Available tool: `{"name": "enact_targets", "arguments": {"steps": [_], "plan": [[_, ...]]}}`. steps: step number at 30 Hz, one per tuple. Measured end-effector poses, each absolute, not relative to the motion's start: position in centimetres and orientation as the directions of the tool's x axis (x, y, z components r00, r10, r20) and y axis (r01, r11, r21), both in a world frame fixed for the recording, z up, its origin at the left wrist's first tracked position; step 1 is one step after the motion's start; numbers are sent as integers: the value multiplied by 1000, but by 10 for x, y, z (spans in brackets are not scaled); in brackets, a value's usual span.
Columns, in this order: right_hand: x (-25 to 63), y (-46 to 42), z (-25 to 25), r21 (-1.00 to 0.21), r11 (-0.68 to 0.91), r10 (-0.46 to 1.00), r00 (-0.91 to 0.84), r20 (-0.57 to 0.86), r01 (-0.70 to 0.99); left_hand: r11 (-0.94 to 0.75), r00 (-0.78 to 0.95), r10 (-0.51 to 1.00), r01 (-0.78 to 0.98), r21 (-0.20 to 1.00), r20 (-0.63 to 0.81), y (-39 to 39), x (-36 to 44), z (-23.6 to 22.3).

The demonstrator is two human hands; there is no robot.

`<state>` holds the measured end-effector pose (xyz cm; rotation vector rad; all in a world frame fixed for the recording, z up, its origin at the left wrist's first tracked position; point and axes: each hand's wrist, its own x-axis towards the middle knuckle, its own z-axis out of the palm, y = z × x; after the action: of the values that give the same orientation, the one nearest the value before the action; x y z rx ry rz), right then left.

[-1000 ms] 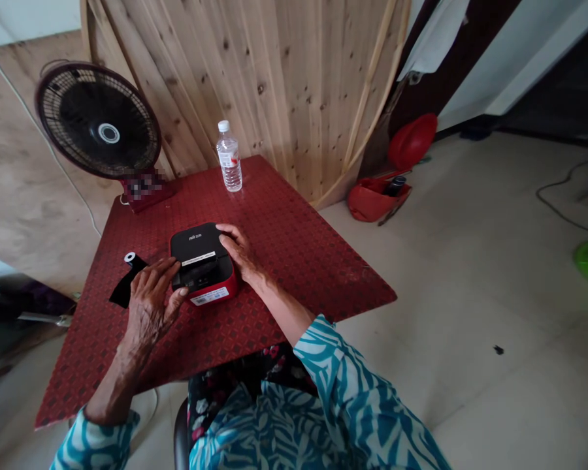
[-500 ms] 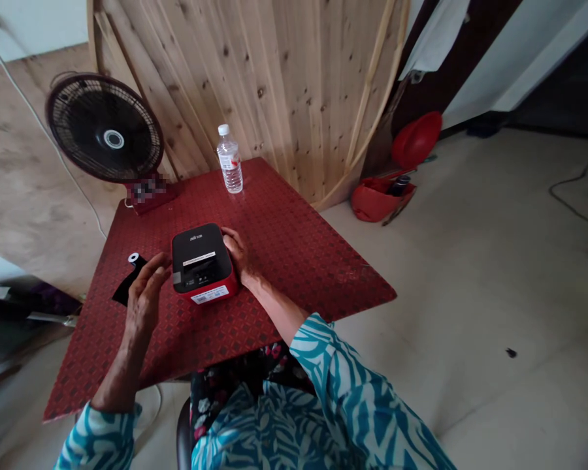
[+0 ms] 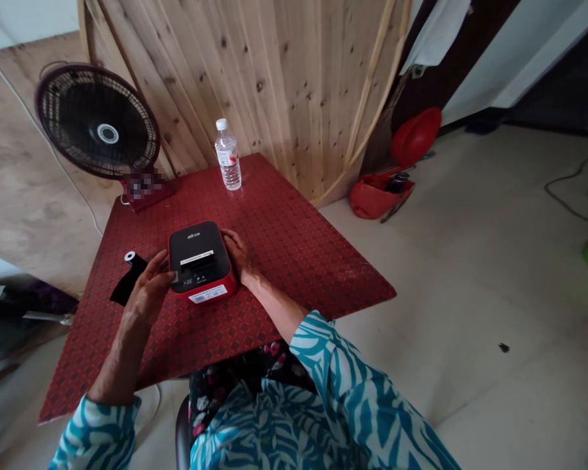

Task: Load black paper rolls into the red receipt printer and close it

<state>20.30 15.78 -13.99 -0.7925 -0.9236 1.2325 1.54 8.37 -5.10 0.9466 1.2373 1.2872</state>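
A small label printer [image 3: 199, 251] with a black top and red sides lies on the red patterned table [image 3: 294, 261]. A strip of paper shows in its top slot, and a white sticker is on the near side. My right hand [image 3: 239, 256] is closed around the printer's right side. At the left side, my left hand [image 3: 149, 284] grips the edge, its thumb at the near left corner and its fingers along the wall. Just beyond my left hand is a small roll [image 3: 130, 256] with a black strip [image 3: 125, 284] trailing from it.
A clear plastic bottle [image 3: 228, 160] with a white cap stands at the table's back. At the back left is a dark red fan [image 3: 100, 124]. Wooden boards [image 3: 274, 85] lean behind the table. A red container [image 3: 372, 196] sits on the floor to the right.
My left hand has moved right, from just beside the printer onto its left edge. My right hand stays on the right side. The view has shifted slightly.
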Motion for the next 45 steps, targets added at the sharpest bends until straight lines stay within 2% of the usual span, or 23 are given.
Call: {"name": "enact_targets", "arguments": {"steps": [6,11,16,22,30,36,45], "plan": [[203,159,-142,-900,159,987,73,142,-406,65,-49,997,-45,997,-67,86,6,-55],[202,160,-144,-898,165,986,92,139,-407,109,7,994,-84,991,-108,84,8,-53],[203,157,-141,-899,151,988,80,129,-411,83,93,993,-92,992,-75,82,13,-52],[203,155,-137,-897,129,991,84,102,-422,140,68,989,-134,981,-132,83,10,-57],[201,155,-141,-889,150,988,89,123,-433,171,-2,985,-74,983,-171,84,6,-66],[203,157,-145,-892,168,986,90,144,-420,236,67,971,-99,967,-230,85,6,-58],[201,159,-145,-887,181,983,97,155,-424,194,62,980,-61,979,-190,86,7,-52]]}}
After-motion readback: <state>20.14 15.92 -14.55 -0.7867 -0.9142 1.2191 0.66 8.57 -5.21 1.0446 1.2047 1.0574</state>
